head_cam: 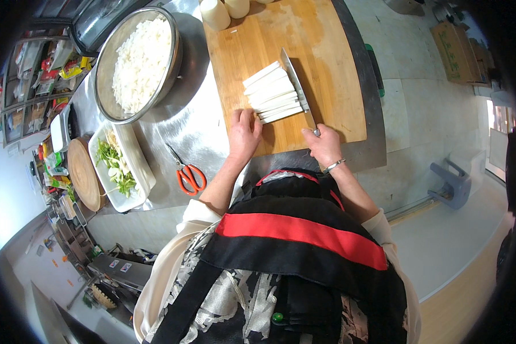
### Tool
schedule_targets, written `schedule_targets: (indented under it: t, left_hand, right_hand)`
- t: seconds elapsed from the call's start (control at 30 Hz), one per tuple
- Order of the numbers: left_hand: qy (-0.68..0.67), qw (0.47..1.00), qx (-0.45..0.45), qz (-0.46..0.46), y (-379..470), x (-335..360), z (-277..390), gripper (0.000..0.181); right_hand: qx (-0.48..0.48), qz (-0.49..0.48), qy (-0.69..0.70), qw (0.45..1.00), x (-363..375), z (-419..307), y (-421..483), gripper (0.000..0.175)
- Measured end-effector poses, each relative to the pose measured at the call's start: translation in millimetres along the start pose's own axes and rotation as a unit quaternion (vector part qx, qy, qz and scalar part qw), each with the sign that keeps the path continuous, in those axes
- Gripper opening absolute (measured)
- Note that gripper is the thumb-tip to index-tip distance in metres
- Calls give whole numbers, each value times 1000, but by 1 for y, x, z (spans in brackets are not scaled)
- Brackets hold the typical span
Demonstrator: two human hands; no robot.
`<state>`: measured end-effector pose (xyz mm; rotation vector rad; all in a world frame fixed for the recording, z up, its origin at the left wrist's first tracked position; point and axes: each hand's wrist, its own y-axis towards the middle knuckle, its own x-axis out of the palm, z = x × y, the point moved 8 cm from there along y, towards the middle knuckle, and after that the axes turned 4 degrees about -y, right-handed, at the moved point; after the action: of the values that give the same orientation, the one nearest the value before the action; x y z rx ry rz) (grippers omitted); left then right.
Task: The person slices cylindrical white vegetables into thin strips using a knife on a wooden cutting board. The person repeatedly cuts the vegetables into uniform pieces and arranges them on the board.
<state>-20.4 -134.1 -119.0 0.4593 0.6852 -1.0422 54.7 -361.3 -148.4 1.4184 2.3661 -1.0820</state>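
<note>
On the wooden cutting board (327, 99) lies a row of white vegetable strips (273, 92), set side by side. My right hand (324, 144) is closed around the handle of a kitchen cleaver (295, 79), whose blade stands along the right ends of the strips. With bent fingers, my left hand (245, 133) touches the near left end of the strips. Several peeled white vegetable pieces (215, 13) stand at the board's far left corner.
Left of the board, a steel bowl (174, 56) holds chopped white pieces. Nearer are orange-handled scissors (190, 178), a white tray (144, 172) with cut greens, and a round wooden board (84, 174). A grey plastic stool (453, 185) stands at right.
</note>
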Motion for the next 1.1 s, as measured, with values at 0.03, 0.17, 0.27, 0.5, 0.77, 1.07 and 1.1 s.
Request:
schedule_targets:
  t: [0.03, 0.17, 0.27, 0.5, 0.77, 1.07, 1.1]
  left_hand:
    - [20, 999, 41, 25, 0, -6, 8, 39]
    - [120, 981, 148, -41, 12, 4, 43, 77]
    - [174, 965, 169, -104, 25, 29, 41, 99]
    - [148, 972, 154, -103, 36, 43, 26, 101]
    - [-350, 924, -24, 155, 20, 30, -33, 52]
    - [-365, 913, -34, 179, 18, 38, -22, 47]
    - [-387, 902, -50, 185, 18, 38, -24, 47]
  right_hand:
    - [12, -4, 17, 1000, -1, -3, -2, 34]
    - [7, 8, 13, 1000, 2, 5, 1, 34]
    - [-11, 6, -29, 1000, 5, 2, 7, 35]
    - [0, -29, -33, 999, -6, -8, 11, 36]
    - [56, -32, 64, 996, 1, -10, 2, 39]
    - [52, -56, 7, 997, 1, -13, 8, 42]
    - [50, -57, 1, 997, 1, -14, 7, 42]
